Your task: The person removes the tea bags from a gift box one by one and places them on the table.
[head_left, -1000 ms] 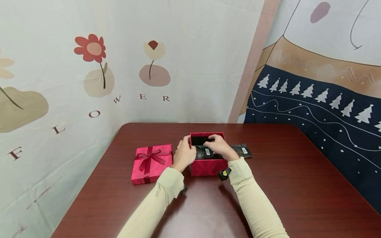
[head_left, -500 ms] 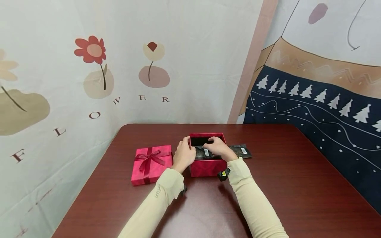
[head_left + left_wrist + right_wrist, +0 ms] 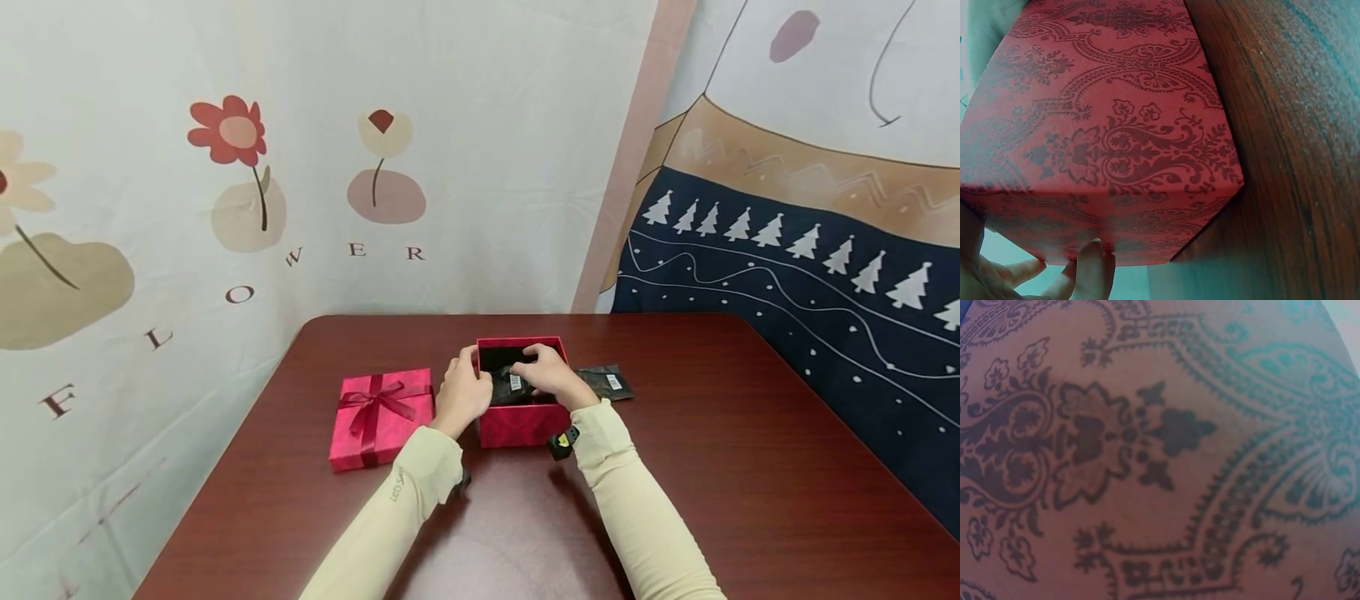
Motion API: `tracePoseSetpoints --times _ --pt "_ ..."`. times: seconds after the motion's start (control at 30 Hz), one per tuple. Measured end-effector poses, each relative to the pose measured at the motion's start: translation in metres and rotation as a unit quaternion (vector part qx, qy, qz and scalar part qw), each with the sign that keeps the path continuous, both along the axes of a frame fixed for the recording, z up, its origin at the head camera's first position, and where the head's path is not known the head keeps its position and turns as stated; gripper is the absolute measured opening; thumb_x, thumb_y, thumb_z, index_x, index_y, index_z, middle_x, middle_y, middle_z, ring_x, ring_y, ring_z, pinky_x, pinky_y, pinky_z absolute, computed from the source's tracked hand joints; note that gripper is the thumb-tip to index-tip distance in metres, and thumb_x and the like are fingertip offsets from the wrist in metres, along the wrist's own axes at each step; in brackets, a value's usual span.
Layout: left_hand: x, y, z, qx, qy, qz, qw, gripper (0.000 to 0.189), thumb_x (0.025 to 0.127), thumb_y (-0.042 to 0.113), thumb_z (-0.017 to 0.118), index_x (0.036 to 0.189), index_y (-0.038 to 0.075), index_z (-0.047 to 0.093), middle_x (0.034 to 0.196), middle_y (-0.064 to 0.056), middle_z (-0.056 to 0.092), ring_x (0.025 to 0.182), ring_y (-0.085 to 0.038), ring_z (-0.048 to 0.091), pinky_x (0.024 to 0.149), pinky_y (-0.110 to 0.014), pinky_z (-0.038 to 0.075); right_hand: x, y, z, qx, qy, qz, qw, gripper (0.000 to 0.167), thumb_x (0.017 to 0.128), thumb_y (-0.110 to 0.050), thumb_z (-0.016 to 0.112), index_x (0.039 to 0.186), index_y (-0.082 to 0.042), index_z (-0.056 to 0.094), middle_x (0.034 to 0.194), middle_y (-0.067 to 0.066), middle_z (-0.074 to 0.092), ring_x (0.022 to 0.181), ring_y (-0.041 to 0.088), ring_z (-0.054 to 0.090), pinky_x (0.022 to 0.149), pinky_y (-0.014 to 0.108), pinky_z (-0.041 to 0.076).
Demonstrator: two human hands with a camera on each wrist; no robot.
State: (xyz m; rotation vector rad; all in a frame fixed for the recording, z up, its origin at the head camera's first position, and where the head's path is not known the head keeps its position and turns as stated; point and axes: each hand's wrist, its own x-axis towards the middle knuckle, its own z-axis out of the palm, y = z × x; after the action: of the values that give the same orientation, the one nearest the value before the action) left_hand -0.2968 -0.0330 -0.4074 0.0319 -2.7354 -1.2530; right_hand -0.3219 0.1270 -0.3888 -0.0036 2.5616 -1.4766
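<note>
A red patterned gift box (image 3: pixel 522 426) stands lidless on the table, dark inside. My left hand (image 3: pixel 462 392) grips its left wall, the thumb at the rim. In the left wrist view its fingers (image 3: pixel 1092 269) lie along the box's side. My right hand (image 3: pixel 553 377) reaches over the right rim, its curled fingers on a black packet (image 3: pixel 501 387) inside the box. That packet bears a white barcode label. The right wrist view is filled by the box's patterned wall (image 3: pixel 1147 450), so the right fingertips are hidden there.
Left of the box lies its red lid (image 3: pixel 381 419) with a dark red ribbon bow. Another black packet (image 3: pixel 606 382) with a white label lies on the brown table (image 3: pixel 750 467), to the right of the box. A printed curtain (image 3: pixel 480 167) hangs behind the table.
The black packet inside the box has shifted slightly left under my right hand. My left hand keeps its place on the box, and the head view has tilted a little.
</note>
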Motion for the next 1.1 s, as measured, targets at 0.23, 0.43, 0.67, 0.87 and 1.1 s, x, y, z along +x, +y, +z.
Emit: tracePoseSetpoints --times 0.23,0.43,0.67,0.87,1.1 --pt "-0.0004 0.0001 -0.0004 0.002 -0.004 0.001 1.0000 0.050 0.098 0.024 0.052 0.147 0.021 0.043 0.135 -0.012 0.053 0.114 -0.038 0.057 0.094 -0.055 0.044 -0.0006 0.0013 -0.0005 -0.020 0.001 0.020 0.9996 0.051 0.094 -0.014 0.061 0.141 0.001 0.046 0.075 0.005 0.054 0.063 0.016 0.050 0.061 0.030 0.050" --pt "-0.0007 0.0000 -0.0012 0.004 -0.004 0.000 1.0000 0.050 0.098 0.023 0.052 0.147 0.021 0.042 0.137 -0.012 0.052 0.114 -0.038 0.057 0.094 -0.056 0.044 -0.0025 0.0008 -0.0020 -0.013 -0.002 0.040 0.9991 0.048 0.094 -0.012 0.062 0.138 0.002 0.049 0.086 0.010 0.058 0.060 0.015 0.047 0.060 0.029 0.052" --pt "-0.0005 0.0000 -0.0008 0.008 -0.002 0.000 1.0000 0.051 0.097 0.023 0.052 0.147 0.022 0.043 0.137 -0.012 0.052 0.115 -0.038 0.057 0.094 -0.056 0.044 -0.0038 0.0014 -0.0027 -0.023 0.006 0.040 0.9989 0.048 0.092 -0.004 0.062 0.137 0.006 0.048 0.126 0.027 0.054 0.070 0.019 0.057 0.067 0.034 0.057" --pt "0.0008 0.0001 0.0004 0.008 -0.003 0.000 1.0000 0.050 0.097 0.023 0.053 0.146 0.020 0.044 0.136 -0.013 0.053 0.113 -0.038 0.057 0.093 -0.056 0.044 -0.0037 0.0013 -0.0034 -0.032 0.019 0.033 0.9988 0.048 0.090 0.003 0.061 0.137 0.007 0.049 0.120 0.026 0.058 0.077 0.023 0.065 0.068 0.037 0.059" --pt "-0.0008 0.0000 0.0002 0.007 -0.003 -0.002 1.0000 0.051 0.097 0.024 0.052 0.147 0.020 0.043 0.136 -0.013 0.052 0.113 -0.038 0.057 0.093 -0.056 0.044 -0.0002 0.0025 0.0011 -0.014 0.049 0.020 0.9985 0.048 0.090 0.001 0.063 0.136 0.005 0.051 0.125 0.026 0.057 0.084 0.025 0.068 0.065 0.036 0.059"
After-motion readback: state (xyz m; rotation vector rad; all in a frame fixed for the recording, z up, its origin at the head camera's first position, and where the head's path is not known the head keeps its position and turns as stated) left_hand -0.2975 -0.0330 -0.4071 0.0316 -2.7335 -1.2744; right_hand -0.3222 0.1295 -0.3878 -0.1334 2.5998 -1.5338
